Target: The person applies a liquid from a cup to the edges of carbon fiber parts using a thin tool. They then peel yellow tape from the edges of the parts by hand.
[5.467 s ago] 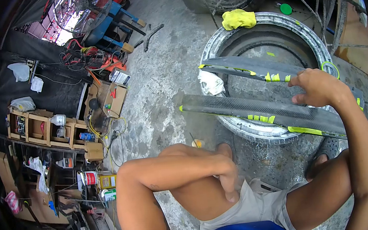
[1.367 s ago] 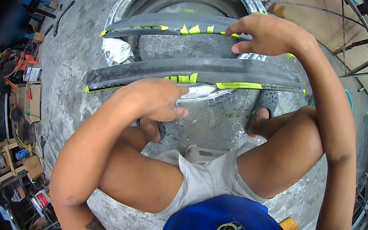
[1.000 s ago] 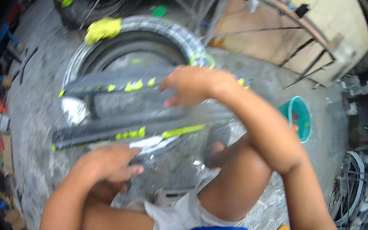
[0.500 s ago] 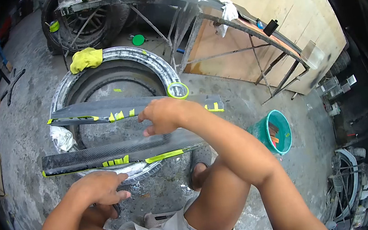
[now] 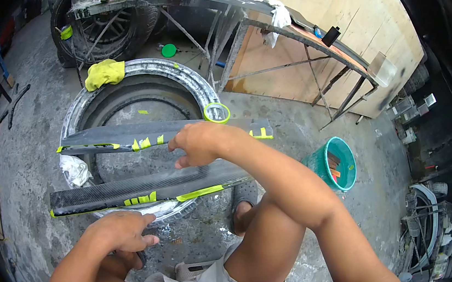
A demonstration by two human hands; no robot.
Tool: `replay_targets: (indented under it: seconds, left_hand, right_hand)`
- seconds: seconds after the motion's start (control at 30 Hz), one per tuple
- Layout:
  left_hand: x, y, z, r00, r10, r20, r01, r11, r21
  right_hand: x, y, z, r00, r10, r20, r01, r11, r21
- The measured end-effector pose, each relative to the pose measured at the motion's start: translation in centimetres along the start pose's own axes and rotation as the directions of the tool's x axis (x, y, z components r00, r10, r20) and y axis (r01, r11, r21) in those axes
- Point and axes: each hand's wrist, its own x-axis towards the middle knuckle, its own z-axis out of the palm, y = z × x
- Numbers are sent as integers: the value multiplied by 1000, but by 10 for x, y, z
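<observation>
Two long, dark panels lie side by side across a tire. The near panel (image 5: 99,195) has a woven carbon-fibre look and yellow-green masking tape (image 5: 201,192) along its front edge. Grey and dull, the far panel (image 5: 142,131) carries similar tape strips on its lower edge. Over the far panel's right half hangs my right hand (image 5: 198,143), thumb apart from the fingers and nothing in its grasp. My left hand (image 5: 128,231) is just below the near panel's front edge, empty, with thumb and fingers apart.
Around the tire (image 5: 146,68) are a yellow cloth (image 5: 105,74), a tape roll (image 5: 216,113) and a white rag (image 5: 75,170). A teal bucket (image 5: 329,166) stands at the right. Behind are a metal-framed stand (image 5: 279,68), a plywood sheet (image 5: 379,26) and a car wheel (image 5: 109,29).
</observation>
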Motion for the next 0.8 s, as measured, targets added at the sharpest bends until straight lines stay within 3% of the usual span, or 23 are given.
replay_targets:
  seconds: [0.8]
  left_hand:
    - [2, -2, 1, 1000, -1, -22, 2, 1000, 16]
  right_hand:
    - [2, 0, 2, 1000, -5, 5, 5, 1000, 0]
